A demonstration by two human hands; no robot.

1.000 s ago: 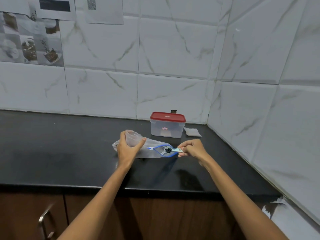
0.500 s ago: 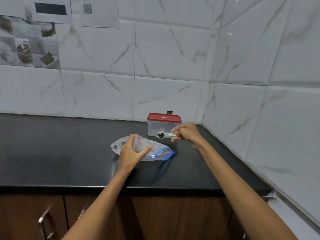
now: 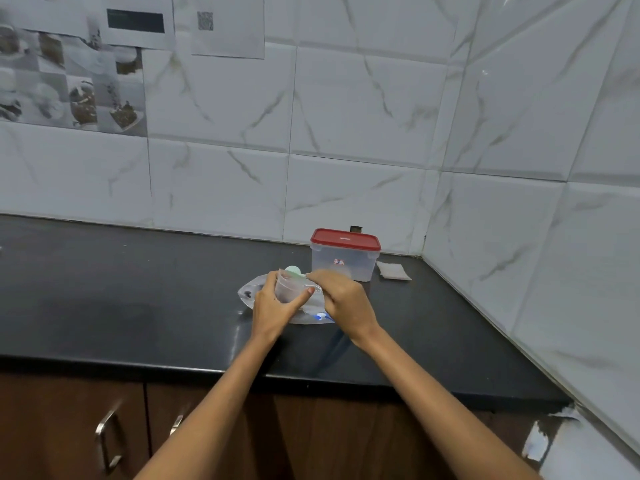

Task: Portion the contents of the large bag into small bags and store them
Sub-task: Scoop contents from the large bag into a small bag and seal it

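Note:
A large clear bag (image 3: 250, 293) with a blue zip edge lies flat on the black counter (image 3: 145, 299). My left hand (image 3: 273, 308) holds a small clear bag (image 3: 289, 289) upright above it, mouth up. My right hand (image 3: 343, 299) grips a pale green measuring spoon (image 3: 294, 271), its bowl tipped over the small bag's mouth. The spoon's contents are hidden from here. Both hands meet over the large bag.
A clear box with a red lid (image 3: 344, 254) stands shut just behind the hands. A small filled bag (image 3: 393, 271) lies flat to its right, near the corner of the tiled wall. Cabinet doors with metal handles (image 3: 107, 441) are below the counter edge.
My right hand lifted the spoon with dark contents out of the large bag's mouth, carried it left and tipped it over the small bag. My left hand raised the small bag slightly.

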